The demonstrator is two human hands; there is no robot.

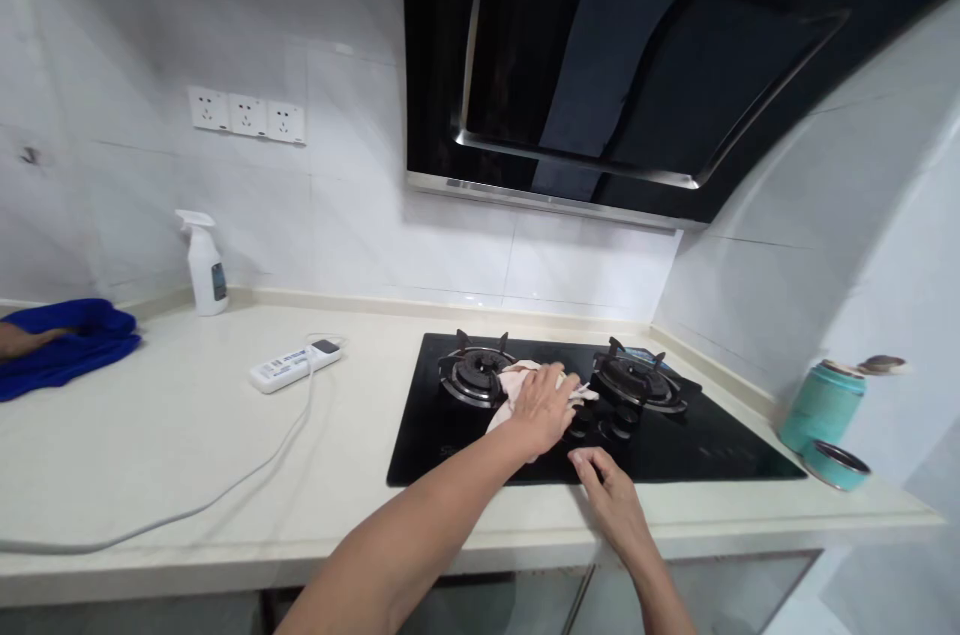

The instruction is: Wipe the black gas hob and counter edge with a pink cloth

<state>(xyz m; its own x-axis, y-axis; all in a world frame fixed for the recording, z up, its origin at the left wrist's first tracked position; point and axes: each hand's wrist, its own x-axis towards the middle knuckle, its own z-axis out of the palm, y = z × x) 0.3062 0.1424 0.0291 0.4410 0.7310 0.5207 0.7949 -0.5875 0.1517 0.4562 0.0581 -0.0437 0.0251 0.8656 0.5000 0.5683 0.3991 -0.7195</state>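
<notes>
Left hand [546,400] palm-down on a crumpled pale pinkish-white fabric cloth [514,381], can't tell if gripping; cloth is directly beneath, poking out both sides, between the round black metal left burner [480,372] and matching right burner [637,380] on a flat black glass cooktop [739,445]. Right hand [613,503] farther from cloth, loosely curled near cooktop's front edge, nothing visible held; cloth lies ahead-left.

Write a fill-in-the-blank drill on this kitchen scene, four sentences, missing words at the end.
1. The pale cloth lies under the person's ____ hand.
2. The stove has ____ burners.
3. The socket plates number ____.
4. The towel at the far left is coloured ____.

Missing words: left; two; three; blue.
</notes>
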